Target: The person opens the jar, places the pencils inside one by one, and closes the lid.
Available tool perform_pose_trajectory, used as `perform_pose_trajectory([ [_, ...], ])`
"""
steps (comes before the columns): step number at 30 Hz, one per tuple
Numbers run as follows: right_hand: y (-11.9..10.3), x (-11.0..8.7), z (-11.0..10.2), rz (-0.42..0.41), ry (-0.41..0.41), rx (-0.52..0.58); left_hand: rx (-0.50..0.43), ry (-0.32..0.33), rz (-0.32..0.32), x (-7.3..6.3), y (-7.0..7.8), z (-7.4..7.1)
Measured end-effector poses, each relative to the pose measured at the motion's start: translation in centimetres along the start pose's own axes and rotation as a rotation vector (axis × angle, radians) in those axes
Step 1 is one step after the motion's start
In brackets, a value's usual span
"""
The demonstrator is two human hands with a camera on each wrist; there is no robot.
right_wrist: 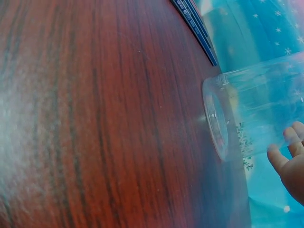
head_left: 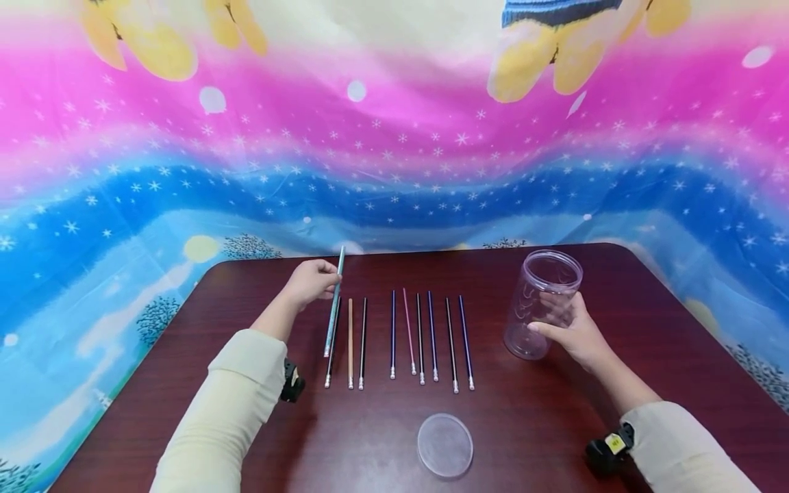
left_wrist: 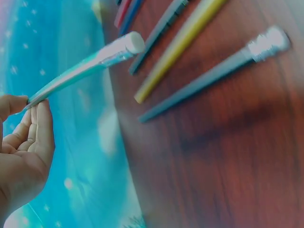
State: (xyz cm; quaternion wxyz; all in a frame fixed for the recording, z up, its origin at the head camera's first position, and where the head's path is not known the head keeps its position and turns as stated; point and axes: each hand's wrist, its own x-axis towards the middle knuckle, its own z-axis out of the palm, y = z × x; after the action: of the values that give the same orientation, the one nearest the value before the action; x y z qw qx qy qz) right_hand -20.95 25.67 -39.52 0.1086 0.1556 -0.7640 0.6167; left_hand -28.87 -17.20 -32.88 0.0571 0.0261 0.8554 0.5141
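My left hand [head_left: 311, 282] pinches a light teal pencil [head_left: 335, 299] between thumb and fingertips, above the left end of a row of pencils. Its white eraser end points down toward me in the head view; in the left wrist view the teal pencil [left_wrist: 78, 76] stands clear of the tabletop. On the right, my right hand [head_left: 582, 339] holds a clear plastic jar [head_left: 524, 311], thumb at the front and fingers round the far side. The jar is lidless, roughly upright, with its mouth up. Whether its base touches the table I cannot tell.
Several pencils lie side by side on the dark red table [head_left: 382, 438], among them a natural wood one [head_left: 351, 342] and a pink one [head_left: 409, 329]. A round clear lid [head_left: 445, 445] lies near the front. A printed cloth [head_left: 394, 150] hangs behind the table.
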Motion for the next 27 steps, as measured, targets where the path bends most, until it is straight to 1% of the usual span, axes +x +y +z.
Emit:
perform_pose_trajectory([
  [4, 0.1, 0.0, 0.0, 0.001, -0.001, 0.009, -0.081, -0.031, 0.035, 0.2, 1.7, 1.4],
  [6, 0.1, 0.0, 0.0, 0.007, -0.002, 0.005, -0.104, -0.052, 0.052, 0.2, 2.5, 2.0],
  [12, 0.1, 0.0, 0.0, 0.006, 0.0, 0.013, -0.144, -0.124, 0.101, 0.3, 5.2, 3.4],
  [15, 0.2, 0.1, -0.1, 0.001, 0.003, 0.023, -0.164, -0.144, 0.116, 0.3, 6.5, 4.0],
  [20, 0.3, 0.1, -0.1, -0.003, -0.003, 0.03, -0.21, -0.177, 0.139, 0.3, 8.1, 4.7],
  [27, 0.3, 0.2, 0.0, -0.009, -0.004, 0.051, -0.255, -0.217, 0.177, 0.3, 9.9, 5.6],
])
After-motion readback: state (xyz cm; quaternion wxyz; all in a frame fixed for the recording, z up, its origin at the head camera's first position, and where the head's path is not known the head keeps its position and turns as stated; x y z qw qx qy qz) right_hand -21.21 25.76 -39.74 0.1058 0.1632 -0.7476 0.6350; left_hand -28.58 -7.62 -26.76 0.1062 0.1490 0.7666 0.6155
